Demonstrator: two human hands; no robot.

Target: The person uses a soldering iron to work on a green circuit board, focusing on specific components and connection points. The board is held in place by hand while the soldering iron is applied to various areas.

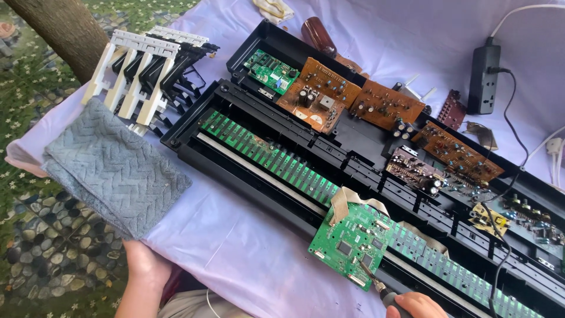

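The right hand (415, 305) held its grip closed on a screwdriver (372, 279), tip on the green circuit board (352, 237) just above it. Screw work seemed underway; steady downward pressure was called for. The left hand (141, 268), its grip empty, rested on the table (247, 259) edge.

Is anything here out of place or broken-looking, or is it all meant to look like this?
The keyboard case lies open with its piano keys pulled out and heaped at the table's far left. A green circuit board sits tilted over the front edge, hanging by flat ribbon cables, while the right hand holds a tool to it.
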